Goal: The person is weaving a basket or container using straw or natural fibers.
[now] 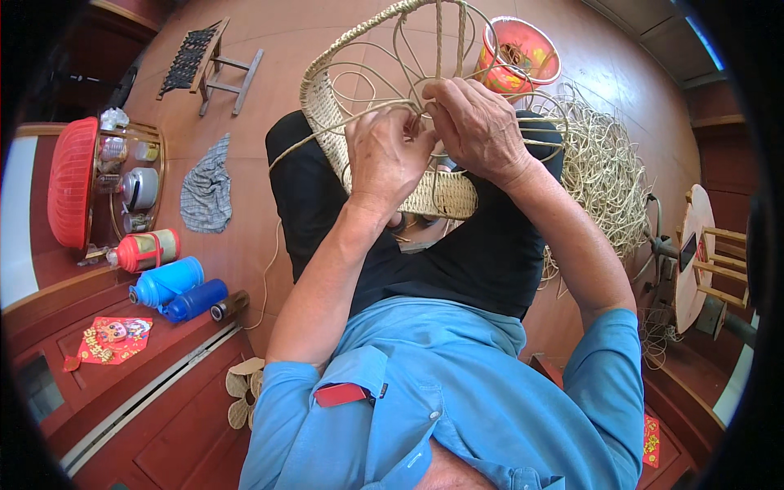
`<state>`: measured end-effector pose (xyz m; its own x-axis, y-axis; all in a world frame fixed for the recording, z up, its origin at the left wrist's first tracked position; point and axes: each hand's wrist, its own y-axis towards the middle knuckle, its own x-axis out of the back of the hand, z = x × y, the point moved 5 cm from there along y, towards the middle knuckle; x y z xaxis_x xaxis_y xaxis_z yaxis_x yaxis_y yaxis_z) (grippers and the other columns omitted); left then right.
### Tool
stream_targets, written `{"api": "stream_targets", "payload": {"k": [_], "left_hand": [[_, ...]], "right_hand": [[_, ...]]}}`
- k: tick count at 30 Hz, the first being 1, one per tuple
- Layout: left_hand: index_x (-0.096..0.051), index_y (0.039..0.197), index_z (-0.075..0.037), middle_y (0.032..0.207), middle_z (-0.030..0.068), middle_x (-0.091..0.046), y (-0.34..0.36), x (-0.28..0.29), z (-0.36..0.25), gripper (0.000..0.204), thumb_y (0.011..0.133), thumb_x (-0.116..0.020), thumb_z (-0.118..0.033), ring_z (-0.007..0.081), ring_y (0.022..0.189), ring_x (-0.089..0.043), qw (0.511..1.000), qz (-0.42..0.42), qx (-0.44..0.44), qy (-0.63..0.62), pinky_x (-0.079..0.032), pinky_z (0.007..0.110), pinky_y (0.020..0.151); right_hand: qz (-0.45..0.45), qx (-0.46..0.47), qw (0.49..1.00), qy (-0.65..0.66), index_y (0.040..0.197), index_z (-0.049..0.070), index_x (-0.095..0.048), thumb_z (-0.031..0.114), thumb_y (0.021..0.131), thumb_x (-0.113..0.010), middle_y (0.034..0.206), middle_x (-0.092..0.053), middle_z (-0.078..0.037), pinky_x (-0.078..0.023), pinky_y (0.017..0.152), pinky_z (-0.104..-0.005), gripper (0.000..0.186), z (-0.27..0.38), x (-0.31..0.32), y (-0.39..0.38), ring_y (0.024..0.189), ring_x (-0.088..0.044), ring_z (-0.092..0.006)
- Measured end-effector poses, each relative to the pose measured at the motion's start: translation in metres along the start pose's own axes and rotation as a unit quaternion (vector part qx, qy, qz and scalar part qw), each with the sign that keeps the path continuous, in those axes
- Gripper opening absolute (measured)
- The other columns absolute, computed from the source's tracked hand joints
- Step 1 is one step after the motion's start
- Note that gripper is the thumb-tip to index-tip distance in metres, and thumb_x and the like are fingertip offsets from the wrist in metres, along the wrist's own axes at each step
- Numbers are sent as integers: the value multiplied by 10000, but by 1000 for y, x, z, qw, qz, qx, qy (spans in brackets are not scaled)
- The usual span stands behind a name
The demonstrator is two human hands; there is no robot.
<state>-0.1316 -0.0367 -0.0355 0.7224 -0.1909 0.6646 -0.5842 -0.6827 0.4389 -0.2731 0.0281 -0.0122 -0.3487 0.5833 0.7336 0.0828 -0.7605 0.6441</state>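
Note:
A half-woven straw basket (452,194) rests across my knees, with a braided rim, a dense band of weave and thin frame loops arching over its open middle. My left hand (388,155) is closed, its fingertips pinching a straw cord (322,133) that trails off left past my knee. Close beside it, my right hand (482,131) is closed too, thumb and fingers gripping cord strands by the loops. Both hands nearly touch over the basket's middle. The exact spot where the strands cross is hidden behind my fingers.
A big heap of loose straw cord (608,175) lies right of my knee, behind it a red patterned bucket (520,55). A small woven-seat stool (208,69) and a checked cloth (207,186) are at left, near flasks (167,282). A round wooden stool (694,253) stands far right.

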Motion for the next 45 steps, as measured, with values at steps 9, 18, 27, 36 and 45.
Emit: {"api": "stream_targets", "payload": {"k": [9,18,27,36,45], "left_hand": [[-695,933,-49,1012,143,-689,-7,0,-8,95,945,-724,-139,354,960,-677,988,-68,-76,118,-587,475,857],[-721,946,-38,1033,132,-667,-7,7,-30,94,949,-712,-132,364,1047,-645,977,-50,-67,197,-551,482,902],[-678,923,-44,937,137,-638,-5,7,-28,120,953,-715,-153,346,907,-656,976,-20,-38,215,-543,489,791],[-698,998,-5,899,139,-657,-11,8,-40,156,981,-758,-149,323,807,-657,993,-12,73,-88,-540,465,752],[-701,1030,7,992,106,-655,-30,51,-30,201,1052,-772,-181,250,992,-653,980,45,37,-189,-528,375,949]], "right_hand": [[-26,18,999,-5,1194,91,-666,57,891,-723,1142,-654,-101,-589,903,-416,310,-2,8,-4,1038,-697,-322],[-31,54,994,-93,1188,121,-702,118,860,-775,1294,-633,-79,-549,1006,-426,335,0,7,-12,1187,-630,-280],[13,94,984,-151,1257,207,-687,243,885,-695,1347,-633,3,-487,1048,-398,374,-2,6,-8,1281,-580,-207],[45,163,968,-187,1273,181,-622,290,941,-663,1259,-717,13,-336,1298,-463,352,2,6,-1,1503,-517,-210],[112,246,958,-99,1215,177,-601,255,1000,-606,1120,-704,-27,-245,1394,-502,230,-15,-3,7,1344,-641,-210]]}}
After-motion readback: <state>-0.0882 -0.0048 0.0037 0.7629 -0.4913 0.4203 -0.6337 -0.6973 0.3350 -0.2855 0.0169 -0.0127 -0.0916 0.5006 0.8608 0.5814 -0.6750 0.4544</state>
